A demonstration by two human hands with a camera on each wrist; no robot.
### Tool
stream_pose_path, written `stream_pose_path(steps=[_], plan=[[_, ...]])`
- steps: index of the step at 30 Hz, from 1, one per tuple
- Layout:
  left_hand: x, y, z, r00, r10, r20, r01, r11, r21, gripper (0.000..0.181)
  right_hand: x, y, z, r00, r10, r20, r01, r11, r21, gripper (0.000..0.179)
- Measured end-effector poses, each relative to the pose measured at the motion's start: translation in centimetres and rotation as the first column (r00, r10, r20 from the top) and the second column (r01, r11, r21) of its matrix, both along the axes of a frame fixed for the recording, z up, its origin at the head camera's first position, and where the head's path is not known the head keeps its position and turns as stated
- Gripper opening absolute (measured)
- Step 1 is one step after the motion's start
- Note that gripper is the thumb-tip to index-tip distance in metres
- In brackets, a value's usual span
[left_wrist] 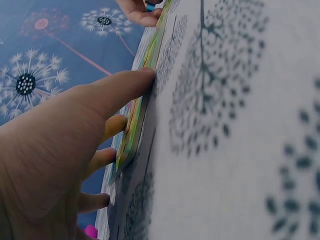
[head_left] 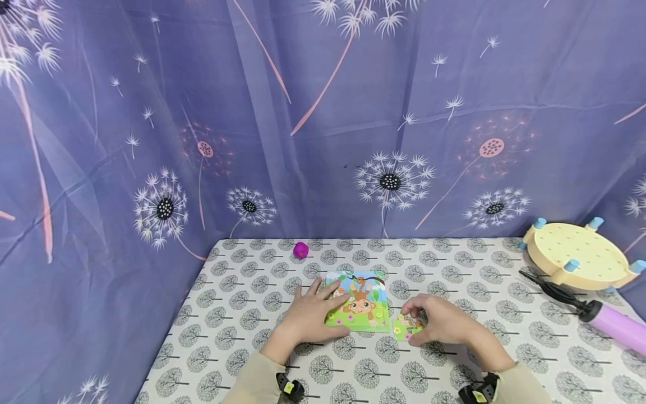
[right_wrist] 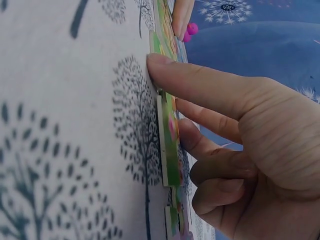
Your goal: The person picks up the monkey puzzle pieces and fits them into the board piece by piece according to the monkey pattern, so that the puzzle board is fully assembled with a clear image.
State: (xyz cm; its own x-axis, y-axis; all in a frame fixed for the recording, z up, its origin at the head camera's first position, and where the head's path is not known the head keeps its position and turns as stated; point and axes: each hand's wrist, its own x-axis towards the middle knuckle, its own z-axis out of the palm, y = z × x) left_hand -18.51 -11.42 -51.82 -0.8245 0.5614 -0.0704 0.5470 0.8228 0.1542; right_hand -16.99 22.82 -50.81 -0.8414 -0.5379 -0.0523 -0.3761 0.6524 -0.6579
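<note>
Sleeves up front, a monkey puzzle under the left hand

Closest to the head camera I had the pale sleeves, each wrist carrying a small black unit. Beyond them, on the tree-patterned desk, the puzzle lay flat, printed face up. The left hand was not clenched: its fingers spread over the puzzle's left side, thumb along the lower edge. Just right of the puzzle, the right hand had thumb and index finger curled round a loose piece, tips at its near and far edges. The right wrist view showed more flat pieces close by; that edge-on angle was poor, so I could not say how many, or how firm the pinch was.

From my distance I judged the puzzle and its pieces light, thin and stiff, hardly fragile, though corners might fray if bent. Smooth faces would probably slide under a sideways push, so I favoured the opposite edges for a hold, with fingertips kept off the middle. Lying so flat, a piece would likely need one edge tipped up first, and a spread palm suited steadying the puzzle.

Well apart, I noted a magenta ball at the back and a lilac cylinder far right.
</note>
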Motion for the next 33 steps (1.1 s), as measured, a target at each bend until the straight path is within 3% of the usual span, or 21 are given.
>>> stream_pose_path(steps=[14,21,27,33], plan=[[-0.1,-1.4,-0.2,1.000,0.020,-0.021,-0.020,1.000,0.004,0.086,0.3,-0.2,0.2,1.000,0.011,-0.006,-0.011,1.000,0.002,0.042],[-0.1,-1.8,-0.3,0.999,0.030,-0.017,-0.030,0.999,0.015,0.086,0.6,0.0,0.4,0.999,0.012,0.050,-0.008,0.996,-0.087,0.036],[-0.2,-1.8,-0.3,0.999,0.022,-0.026,-0.021,0.999,0.024,0.085,0.7,0.4,0.0,0.999,0.024,0.032,-0.019,0.988,-0.151,0.024],[-0.1,-1.9,-0.1,1.000,0.022,-0.012,-0.021,0.999,0.040,0.084,0.5,0.5,-0.5,0.993,0.065,0.098,-0.035,0.959,-0.280,0.011]])
